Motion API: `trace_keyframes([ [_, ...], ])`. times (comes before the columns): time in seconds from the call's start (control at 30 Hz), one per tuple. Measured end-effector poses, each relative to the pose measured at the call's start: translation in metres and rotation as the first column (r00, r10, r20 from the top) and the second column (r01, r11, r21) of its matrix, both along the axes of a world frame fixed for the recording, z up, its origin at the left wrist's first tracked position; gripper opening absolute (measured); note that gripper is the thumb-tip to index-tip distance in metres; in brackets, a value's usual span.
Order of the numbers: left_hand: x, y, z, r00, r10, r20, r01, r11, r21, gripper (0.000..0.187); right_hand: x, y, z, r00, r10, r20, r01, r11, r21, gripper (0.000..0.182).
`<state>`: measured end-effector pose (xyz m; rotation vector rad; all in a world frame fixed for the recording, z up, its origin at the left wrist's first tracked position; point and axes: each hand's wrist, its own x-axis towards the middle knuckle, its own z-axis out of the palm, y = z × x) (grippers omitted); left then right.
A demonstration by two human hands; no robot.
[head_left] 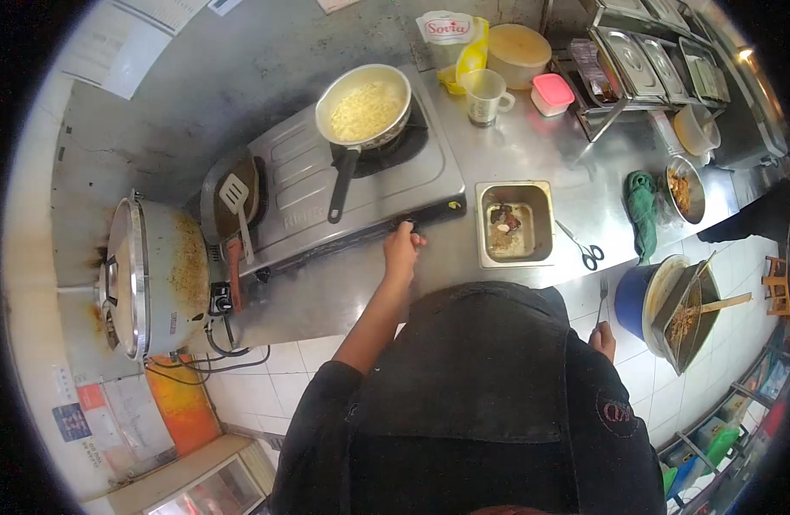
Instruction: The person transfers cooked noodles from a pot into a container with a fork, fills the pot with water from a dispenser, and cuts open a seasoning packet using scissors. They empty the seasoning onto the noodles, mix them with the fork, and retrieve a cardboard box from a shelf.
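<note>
My left hand (402,251) reaches to the front edge of the gas stove (283,193), its fingers closed at a control knob that they mostly hide. On the right burner sits a saucepan (363,103) with pale yellow chopped food in it, its black handle pointing toward me. Low at my right side, my right hand (602,341) is wrapped round the handle of a fork (603,296), tines up. Between the hands, on the steel counter, stands a square metal container (515,255) with dark bits and some powder or seasoning inside.
Scissors (581,246) and a green cloth (641,210) lie right of the container. A measuring jug (485,103) and pink-lidded box (551,93) stand behind. A spatula (237,202) rests at the stove's left, near a large cooker (167,275). A blue bucket (637,300) stands right.
</note>
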<state>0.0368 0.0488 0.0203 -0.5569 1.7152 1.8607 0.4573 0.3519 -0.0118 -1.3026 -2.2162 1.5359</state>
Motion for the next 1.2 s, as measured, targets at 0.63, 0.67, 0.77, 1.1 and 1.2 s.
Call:
trace_keyframes([
  [0.63, 0.005, 0.010, -0.021, 0.785, -0.115, -0.608, -0.260, 0.830, -0.493, 0.023, -0.026, 0.128, 0.006, 0.950, 0.129, -0.284, -0.115, 0.991, 0.067, 0.019],
  [0.67, 0.007, 0.008, -0.013, 0.739, -0.256, -0.623, -0.251, 0.754, -0.608, 0.023, -0.027, 0.132, 0.008, 0.951, 0.117, -0.285, -0.106, 0.993, 0.055, 0.019],
  [0.77, 0.014, 0.016, 0.006, 0.653, -0.526, -0.545, -0.296, 0.486, -0.823, 0.025, -0.029, 0.136, 0.016, 0.951, 0.078, -0.298, -0.081, 0.997, 0.000, 0.019],
  [1.1, 0.037, 0.014, 0.022, 0.730, -0.566, -0.383, -0.239, 0.314, -0.919, 0.041, -0.001, 0.146, 0.014, 0.964, 0.066, -0.259, -0.056, 0.997, 0.044, 0.015],
  [1.2, 0.024, -0.012, 0.004, 0.742, -0.471, -0.477, -0.271, 0.440, -0.856, 0.047, -0.004, 0.143, 0.027, 0.957, 0.066, -0.282, -0.054, 0.997, 0.051, 0.013],
])
